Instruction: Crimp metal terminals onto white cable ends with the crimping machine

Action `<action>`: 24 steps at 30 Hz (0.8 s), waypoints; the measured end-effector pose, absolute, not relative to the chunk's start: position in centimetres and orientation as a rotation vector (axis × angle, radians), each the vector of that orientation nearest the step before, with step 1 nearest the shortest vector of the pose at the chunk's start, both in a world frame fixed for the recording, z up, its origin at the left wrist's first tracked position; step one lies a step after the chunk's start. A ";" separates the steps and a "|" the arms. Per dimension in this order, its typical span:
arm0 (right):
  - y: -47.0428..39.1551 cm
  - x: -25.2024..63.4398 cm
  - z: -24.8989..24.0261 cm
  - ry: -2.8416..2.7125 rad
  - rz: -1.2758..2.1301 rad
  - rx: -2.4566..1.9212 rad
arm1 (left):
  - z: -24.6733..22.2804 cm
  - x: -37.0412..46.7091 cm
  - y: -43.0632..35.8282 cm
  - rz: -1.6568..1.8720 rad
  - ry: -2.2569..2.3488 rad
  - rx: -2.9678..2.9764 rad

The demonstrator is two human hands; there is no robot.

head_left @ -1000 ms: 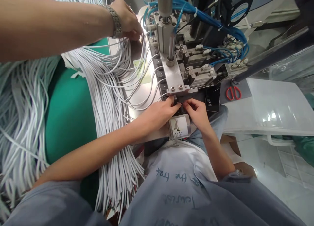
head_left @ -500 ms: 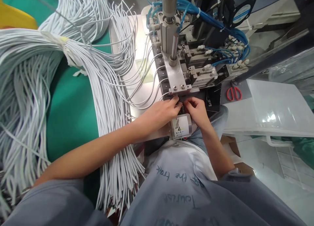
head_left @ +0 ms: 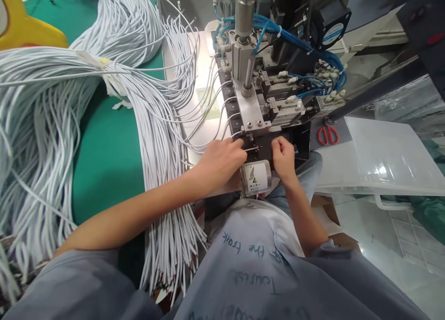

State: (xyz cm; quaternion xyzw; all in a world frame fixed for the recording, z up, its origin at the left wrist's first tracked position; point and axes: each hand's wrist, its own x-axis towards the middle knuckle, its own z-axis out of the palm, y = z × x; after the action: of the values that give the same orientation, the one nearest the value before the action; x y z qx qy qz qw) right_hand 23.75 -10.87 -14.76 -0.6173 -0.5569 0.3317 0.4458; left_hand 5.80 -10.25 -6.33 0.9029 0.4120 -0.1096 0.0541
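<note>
My left hand (head_left: 224,160) is closed at the front end of the machine's dark fixture (head_left: 236,121). A white cable (head_left: 252,149) comes out past its fingertips, its thin end lying on the dark plate. To the right, my right hand (head_left: 283,158) is curled, thumb against the fingers; whatever it pinches, if anything, is hidden. Between and below the hands hangs a clear badge holder (head_left: 257,177). Just behind them stands the machine's metal press block (head_left: 246,109). Several white cables run from the left into the fixture's slots.
A large tied bundle of white cables (head_left: 156,153) drapes over the green mat (head_left: 107,148) at left. A black bin (head_left: 301,141) sits right of my right hand, with red-handled scissors (head_left: 327,134) beyond. Blue air tubes (head_left: 295,30) cross the machine. Something yellow (head_left: 34,30) stands at upper left.
My hands have drawn apart: the left moved slightly left, the right moved right and its fingers curled in. A cable end now shows between them. The view has shifted slightly.
</note>
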 end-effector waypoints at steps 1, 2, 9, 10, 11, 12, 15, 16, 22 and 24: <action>-11.6 23.8 -14.3 -1.326 0.733 -1.544 | -6.3 5.8 -10.2 -0.344 1.261 2.737; -12.5 23.6 -13.6 -1.281 0.664 -1.539 | -6.4 5.8 -10.2 -0.351 1.289 2.731; -20.4 17.7 -11.6 -1.599 1.245 -1.242 | -6.6 5.6 -9.8 -0.271 1.577 2.623; -20.9 16.5 -12.1 -1.671 1.439 -1.188 | -6.7 5.6 -9.8 -0.259 1.563 2.620; -21.3 15.2 -12.9 -1.717 1.597 -1.140 | -6.9 5.6 -9.7 -0.248 1.559 2.617; -21.6 14.1 -13.6 -1.736 1.715 -1.100 | -7.0 5.6 -9.6 -0.240 1.555 2.615; -22.0 11.7 -15.4 -1.706 1.868 -1.040 | -7.5 5.5 -9.3 -0.226 1.544 2.604; -22.2 11.4 -15.6 -1.708 1.862 -1.047 | -7.6 5.4 -9.3 -0.222 1.544 2.602; -22.1 14.1 -13.1 -1.932 1.499 -1.280 | -6.6 5.9 -10.6 -0.041 1.451 2.663; -21.1 16.0 -12.0 -1.901 1.435 -1.316 | -6.2 6.3 -11.4 0.128 1.235 2.673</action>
State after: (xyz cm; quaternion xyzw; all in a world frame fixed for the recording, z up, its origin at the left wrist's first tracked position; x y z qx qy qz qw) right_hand 16.04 -21.12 -12.02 -0.4729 -0.6831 0.5158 0.2089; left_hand 6.28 -11.37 -6.16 0.9026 0.4171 0.0431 0.0972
